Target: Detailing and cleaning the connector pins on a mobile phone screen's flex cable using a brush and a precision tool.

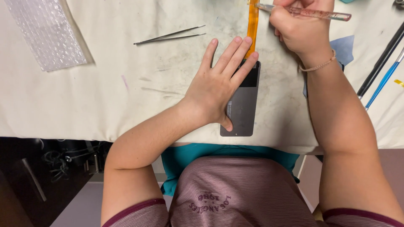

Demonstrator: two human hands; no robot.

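Grey panel (242,110) under left hand (216,86)

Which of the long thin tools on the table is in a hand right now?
The clear glittery pen, held in the right hand at the top edge. The tweezers, black rod and blue tool lie untouched.

A single head-worn view looks almost straight down from above the person's chest onto the worn cream cloth-covered worktable (126,101). The camera faces away from the body: the striped maroon shirt (235,189) fills the near edge, the table's far part runs off the top. It sits close, so both forearms cross the frame. No second view shares the scene.
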